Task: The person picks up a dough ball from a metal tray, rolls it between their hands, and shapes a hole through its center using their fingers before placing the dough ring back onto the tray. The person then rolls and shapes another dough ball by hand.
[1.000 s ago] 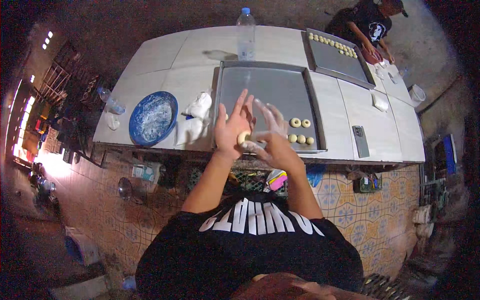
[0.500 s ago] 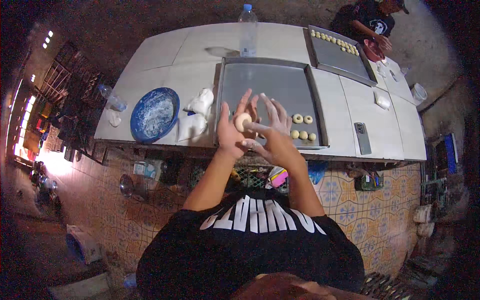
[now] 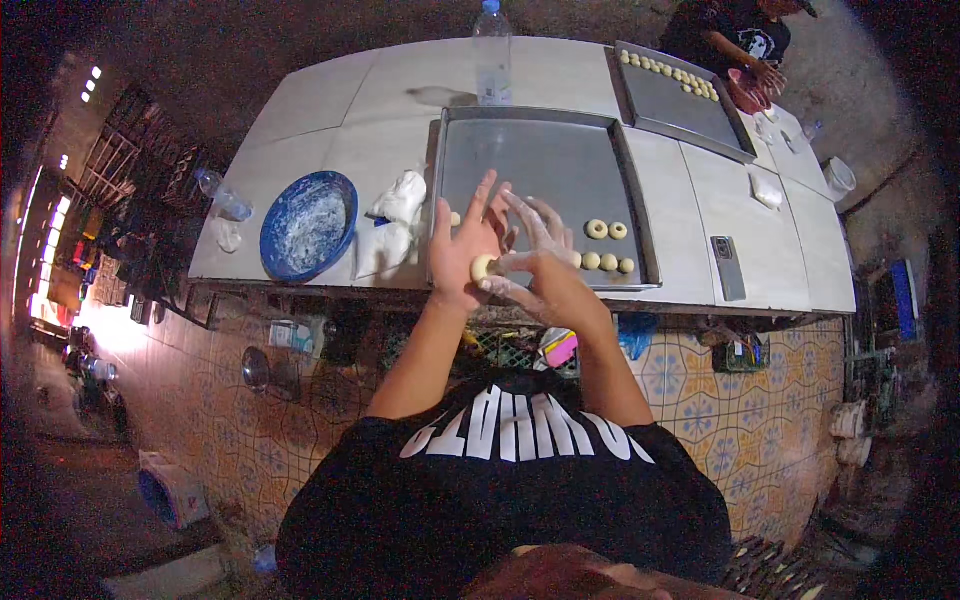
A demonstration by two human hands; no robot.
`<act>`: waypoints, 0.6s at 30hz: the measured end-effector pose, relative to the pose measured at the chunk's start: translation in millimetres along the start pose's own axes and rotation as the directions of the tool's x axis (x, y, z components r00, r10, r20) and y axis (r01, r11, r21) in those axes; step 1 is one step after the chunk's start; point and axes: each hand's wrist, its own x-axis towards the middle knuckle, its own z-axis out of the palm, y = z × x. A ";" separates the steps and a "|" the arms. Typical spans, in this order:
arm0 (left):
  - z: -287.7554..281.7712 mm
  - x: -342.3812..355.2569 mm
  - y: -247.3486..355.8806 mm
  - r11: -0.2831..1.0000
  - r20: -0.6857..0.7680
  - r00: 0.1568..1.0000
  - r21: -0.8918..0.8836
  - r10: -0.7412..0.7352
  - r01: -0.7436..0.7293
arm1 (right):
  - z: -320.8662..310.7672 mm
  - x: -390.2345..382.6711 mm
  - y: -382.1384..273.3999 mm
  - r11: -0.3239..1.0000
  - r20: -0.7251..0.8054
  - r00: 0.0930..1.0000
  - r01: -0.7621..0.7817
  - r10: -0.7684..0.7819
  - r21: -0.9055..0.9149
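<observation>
We note the dough piece (image 3: 481, 268) against our left hand (image 3: 457, 258), palm open, fingers spread; our right hand (image 3: 548, 275) pinches it, thumb to forefinger, by the tray's (image 3: 540, 150) near edge.

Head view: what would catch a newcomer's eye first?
Probably the pale dough piece between the left hand and the powdery right hand. Beyond them stretches a large metal tray with dough rings and balls toward its near right corner. Left of it, a round blue basin holds white powder.
</observation>
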 end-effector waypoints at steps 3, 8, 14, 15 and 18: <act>-6.5 -4.0 2.7 1.000 0.013 1.000 -0.017 -0.025 0.025 | 0.6 2.7 -10.0 0.999 -0.077 0.997 -0.031 0.029 -0.022; -6.5 -2.0 0.2 0.998 0.023 0.999 0.061 -0.031 0.030 | -0.9 1.3 -0.9 0.996 -0.057 0.997 -0.051 0.047 -0.068; -4.2 -2.3 3.9 0.994 0.010 1.000 0.105 -0.013 0.012 | 2.6 1.4 -1.0 0.998 0.014 1.000 0.003 -0.004 0.061; -4.2 -3.2 4.7 0.996 -0.015 1.000 0.087 -0.025 0.026 | 2.4 2.4 -3.9 0.999 -0.018 1.000 -0.022 0.023 0.044; -0.6 -1.4 3.2 0.999 -0.062 0.997 0.029 -0.035 0.037 | 1.8 3.1 -3.2 0.997 -0.079 0.994 -0.075 0.076 0.014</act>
